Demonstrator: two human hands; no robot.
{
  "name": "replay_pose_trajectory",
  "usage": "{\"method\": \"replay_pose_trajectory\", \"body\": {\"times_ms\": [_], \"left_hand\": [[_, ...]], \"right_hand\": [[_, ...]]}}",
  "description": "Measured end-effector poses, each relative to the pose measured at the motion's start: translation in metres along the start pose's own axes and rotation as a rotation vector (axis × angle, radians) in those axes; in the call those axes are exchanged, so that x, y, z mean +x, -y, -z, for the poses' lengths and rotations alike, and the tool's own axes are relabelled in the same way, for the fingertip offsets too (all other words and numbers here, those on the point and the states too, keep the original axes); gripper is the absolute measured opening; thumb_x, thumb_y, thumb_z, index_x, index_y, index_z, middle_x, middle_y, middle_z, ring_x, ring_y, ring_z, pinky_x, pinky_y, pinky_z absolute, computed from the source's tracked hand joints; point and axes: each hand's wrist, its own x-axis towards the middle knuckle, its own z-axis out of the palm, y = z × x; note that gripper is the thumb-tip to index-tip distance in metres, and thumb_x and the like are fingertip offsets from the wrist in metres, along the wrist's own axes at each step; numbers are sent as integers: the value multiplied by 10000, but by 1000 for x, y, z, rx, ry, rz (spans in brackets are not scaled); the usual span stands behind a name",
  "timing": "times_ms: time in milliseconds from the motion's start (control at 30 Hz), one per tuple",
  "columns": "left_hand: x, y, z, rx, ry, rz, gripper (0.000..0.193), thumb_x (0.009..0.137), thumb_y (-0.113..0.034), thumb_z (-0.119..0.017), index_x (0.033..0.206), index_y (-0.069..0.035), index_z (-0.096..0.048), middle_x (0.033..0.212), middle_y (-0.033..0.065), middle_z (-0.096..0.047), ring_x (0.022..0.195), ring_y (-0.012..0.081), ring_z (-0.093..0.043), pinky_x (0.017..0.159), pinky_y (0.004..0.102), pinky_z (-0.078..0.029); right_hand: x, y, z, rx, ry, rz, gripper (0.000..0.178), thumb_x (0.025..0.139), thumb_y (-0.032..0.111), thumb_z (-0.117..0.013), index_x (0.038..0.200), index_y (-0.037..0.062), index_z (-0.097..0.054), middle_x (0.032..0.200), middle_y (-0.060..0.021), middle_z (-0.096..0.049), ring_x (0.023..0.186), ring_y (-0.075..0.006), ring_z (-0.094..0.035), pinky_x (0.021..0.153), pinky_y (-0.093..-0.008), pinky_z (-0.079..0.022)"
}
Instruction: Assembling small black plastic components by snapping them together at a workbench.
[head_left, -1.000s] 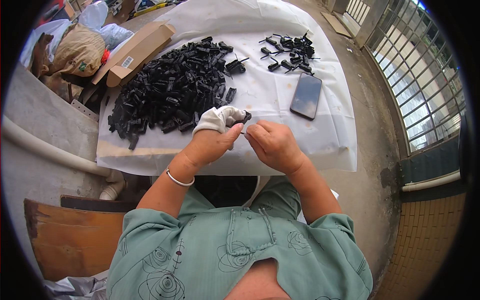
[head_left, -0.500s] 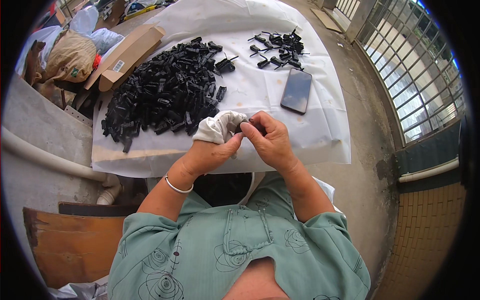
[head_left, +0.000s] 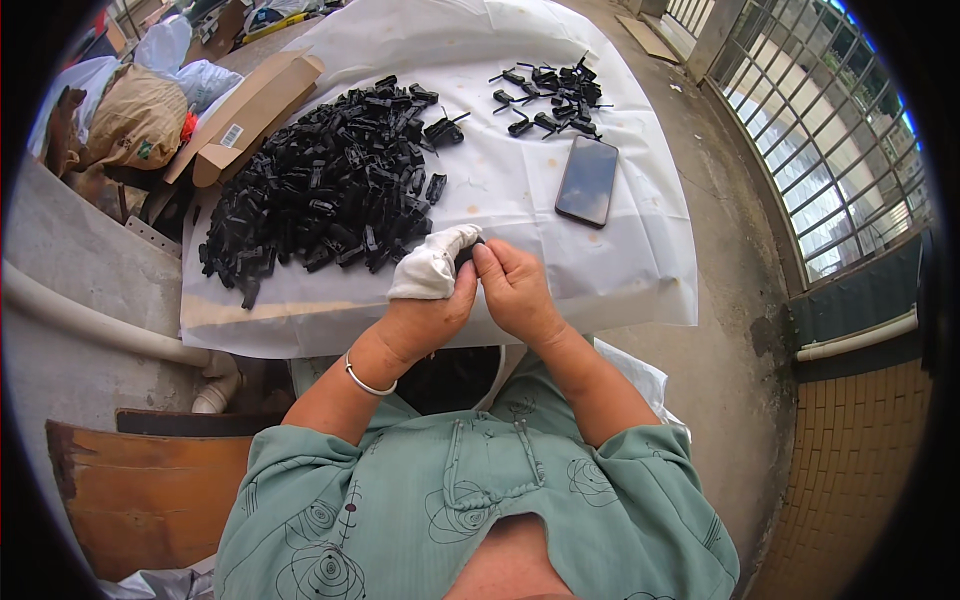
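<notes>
Both my hands meet over the near edge of the white-covered table (head_left: 560,285). My left hand (head_left: 440,290), wrapped in a white cloth over its fingers, is closed around a small black part (head_left: 466,254). Thumb and curled fingers of my right hand (head_left: 516,290) pinch the same part from the other side; most of it is hidden. Just beyond my left hand spreads a large heap of black plastic parts (head_left: 330,180). A smaller group of black parts with thin stalks (head_left: 560,95) lies at the far right.
A dark phone (head_left: 587,180) lies on the right side of the table. An open cardboard box (head_left: 255,120) leans along the left edge, beside bags (head_left: 135,115). A white pipe (head_left: 110,318) runs along the left wall; a barred window (head_left: 820,140) is at the right.
My right hand has drawn in slightly left and down, its fingers now curled closer against my left hand. The black part is more covered than before.
</notes>
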Motion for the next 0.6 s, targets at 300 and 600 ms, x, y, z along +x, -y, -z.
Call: {"method": "replay_pose_trajectory", "body": {"times_ms": [300, 600], "left_hand": [[10, -1, 18, -705, 88, 394, 297, 901, -65, -483, 1183, -44, -389, 905, 47, -529, 744, 78, -468, 668, 210, -420], [7, -19, 23, -560, 320, 355, 335, 872, -61, -396, 1204, -21, -404, 815, 8, -509, 567, 31, -391, 497, 175, -346]], "right_hand": [[-1, 6, 25, -173, 234, -63, 112, 862, 129, -581, 890, 24, -607, 597, 10, -452, 557, -72, -400, 517, -240, -371], [6, 11, 25, -75, 39, 293, 82, 794, 69, -655, 837, 9, -619, 648, -22, -531, 579, -75, -465, 525, -227, -393]]}}
